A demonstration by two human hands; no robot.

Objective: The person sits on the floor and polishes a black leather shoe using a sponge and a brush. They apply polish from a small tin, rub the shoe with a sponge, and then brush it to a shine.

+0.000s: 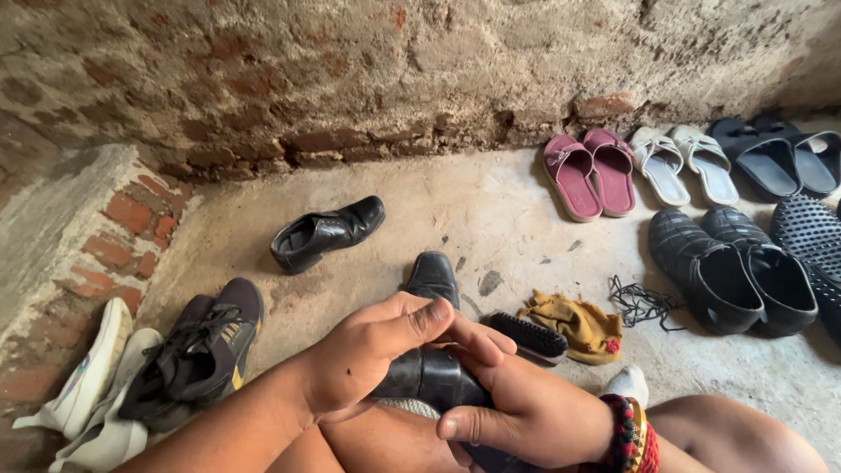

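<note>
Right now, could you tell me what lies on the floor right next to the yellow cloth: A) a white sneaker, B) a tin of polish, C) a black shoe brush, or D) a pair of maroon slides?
C: the black shoe brush lies against the left edge of the yellow cloth, just beyond the black shoe that the left hand and right hand hold.

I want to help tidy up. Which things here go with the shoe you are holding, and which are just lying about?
In the job:
- black shoe, held by left hand and right hand
- shoe brush
- yellow cloth
- other black shoe, likely its pair

Lying about:
- maroon sandals
- pale sandals
- dark sneakers
- white shoes
- loose laces
</note>
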